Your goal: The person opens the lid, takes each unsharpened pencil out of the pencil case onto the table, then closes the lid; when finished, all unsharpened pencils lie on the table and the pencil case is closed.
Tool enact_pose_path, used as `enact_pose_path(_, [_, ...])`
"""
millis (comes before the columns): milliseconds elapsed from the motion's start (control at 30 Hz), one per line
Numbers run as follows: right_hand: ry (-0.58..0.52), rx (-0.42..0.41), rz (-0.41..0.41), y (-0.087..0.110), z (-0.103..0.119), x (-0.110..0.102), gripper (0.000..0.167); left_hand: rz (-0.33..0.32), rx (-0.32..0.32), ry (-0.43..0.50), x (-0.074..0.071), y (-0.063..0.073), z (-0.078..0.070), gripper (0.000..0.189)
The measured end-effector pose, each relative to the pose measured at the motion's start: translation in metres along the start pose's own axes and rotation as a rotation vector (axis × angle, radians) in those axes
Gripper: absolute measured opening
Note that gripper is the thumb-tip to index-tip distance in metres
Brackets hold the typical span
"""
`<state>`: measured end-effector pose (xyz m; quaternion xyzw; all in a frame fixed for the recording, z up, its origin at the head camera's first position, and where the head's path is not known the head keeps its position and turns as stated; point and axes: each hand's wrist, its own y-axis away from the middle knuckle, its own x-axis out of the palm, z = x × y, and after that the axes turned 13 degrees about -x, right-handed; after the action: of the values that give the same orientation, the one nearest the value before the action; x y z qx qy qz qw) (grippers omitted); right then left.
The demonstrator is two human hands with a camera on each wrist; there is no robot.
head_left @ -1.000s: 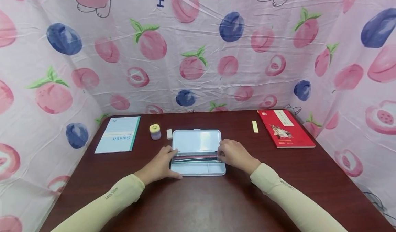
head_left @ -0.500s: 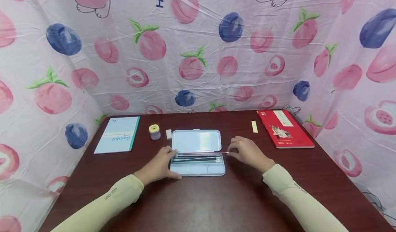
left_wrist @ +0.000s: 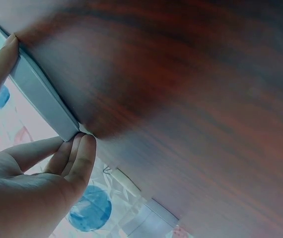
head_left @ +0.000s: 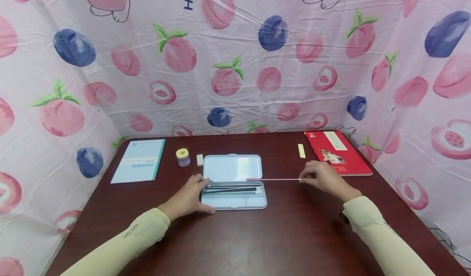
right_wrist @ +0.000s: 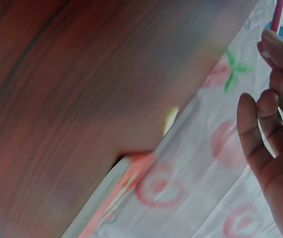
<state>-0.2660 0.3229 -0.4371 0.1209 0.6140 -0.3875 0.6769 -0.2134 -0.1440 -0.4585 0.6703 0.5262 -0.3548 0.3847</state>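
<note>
A pale blue pencil case (head_left: pixel 224 203) lies open on the table, lid folded back, with several dark pencils (head_left: pixel 232 190) in its long compartment. My left hand (head_left: pixel 185 196) holds the case's left end, thumb at the front edge and fingers behind; the left wrist view shows the fingers (left_wrist: pixel 84 156) against the case's side. Off to the right, my right hand (head_left: pixel 327 180) pinches one end of a thin red pencil (head_left: pixel 277 179) between thumb and forefinger. The pencil lies level, its far end over the case. The other right fingers (right_wrist: pixel 249 119) are loosely bent.
Left of the case are a white eraser (head_left: pixel 200 160), a small yellow-topped container (head_left: pixel 182 158) and a light blue notebook (head_left: pixel 137 161). A yellow strip (head_left: pixel 301 151) and a red book (head_left: pixel 340 155) lie at the back right, the book partly behind my right hand. A patterned cloth (head_left: pixel 235 104) hangs behind the table.
My right hand has drawn the red pencil out of the case and moved right with it, towards the red book. The left hand has stayed at the case.
</note>
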Motion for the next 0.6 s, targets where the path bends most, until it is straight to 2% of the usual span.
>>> enact_pose_path(400, [-0.011,0.000,-0.023,0.038,-0.038,-0.021,0.023,0.005,-0.001,-0.001,0.000,0.000,0.001,0.104])
enact_pose_path(600, [-0.033,0.061,0.018,0.047,-0.049,-0.027,0.021,0.006,0.006,0.005,0.000,0.000,0.001,0.104])
